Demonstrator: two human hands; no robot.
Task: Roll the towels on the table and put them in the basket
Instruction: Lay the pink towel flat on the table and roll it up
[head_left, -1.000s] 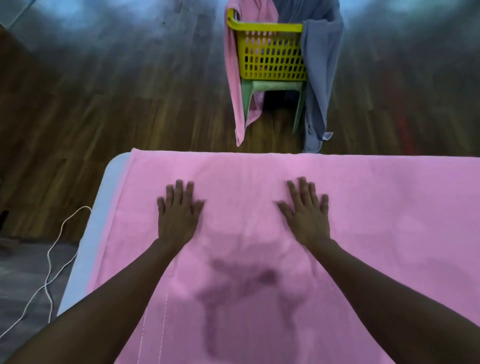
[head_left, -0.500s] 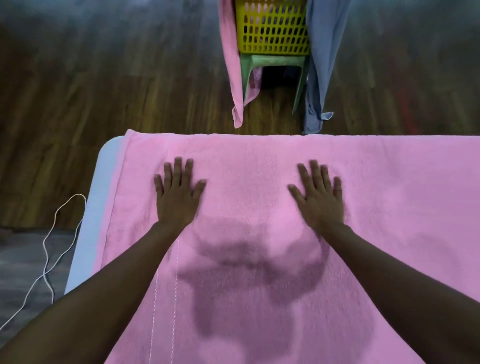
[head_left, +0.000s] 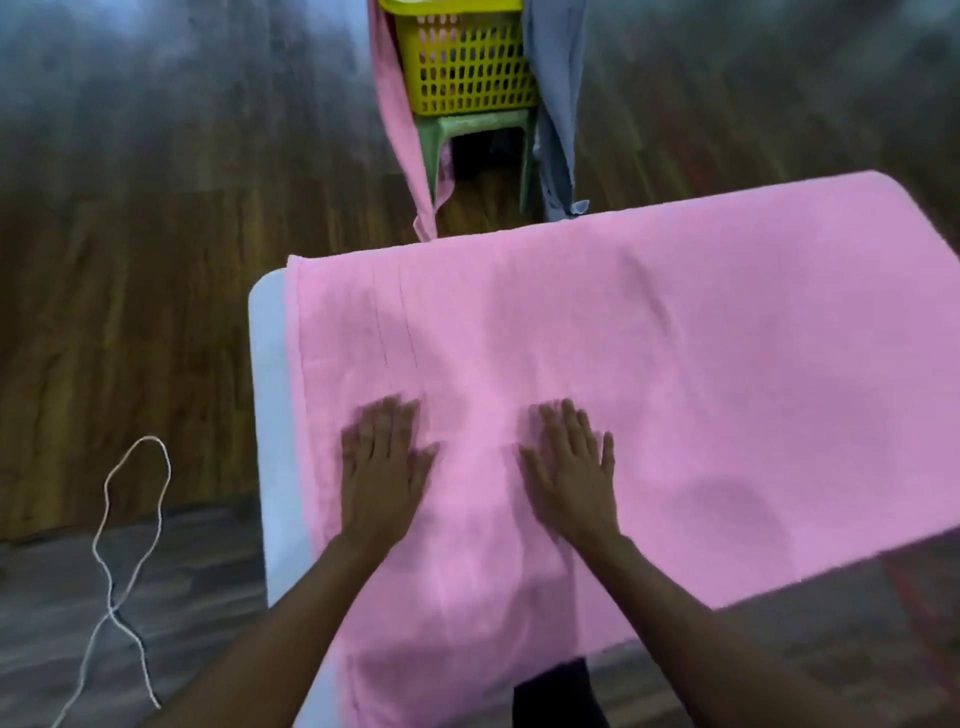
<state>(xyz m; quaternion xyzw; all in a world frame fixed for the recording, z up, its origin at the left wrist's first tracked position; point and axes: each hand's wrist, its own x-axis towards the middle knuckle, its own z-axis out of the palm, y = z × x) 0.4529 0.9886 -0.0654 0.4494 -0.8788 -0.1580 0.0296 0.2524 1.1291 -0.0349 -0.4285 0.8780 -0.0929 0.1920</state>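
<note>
Pressing flat on the pink towel (head_left: 701, 364), the left hand (head_left: 384, 467) and right hand (head_left: 571, 470) lie palm-down side by side, fingers straight and slightly spread, forearms reaching forward. The towel lies spread over the white bench (head_left: 270, 415). Beyond it the yellow basket (head_left: 467, 67) sits on a green stool (head_left: 483, 127), a pink cloth (head_left: 400, 130) and a grey cloth (head_left: 553, 104) draped over its sides.

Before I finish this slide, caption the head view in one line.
The left hand and right hand lie flat on the towel, basket beyond.
</note>
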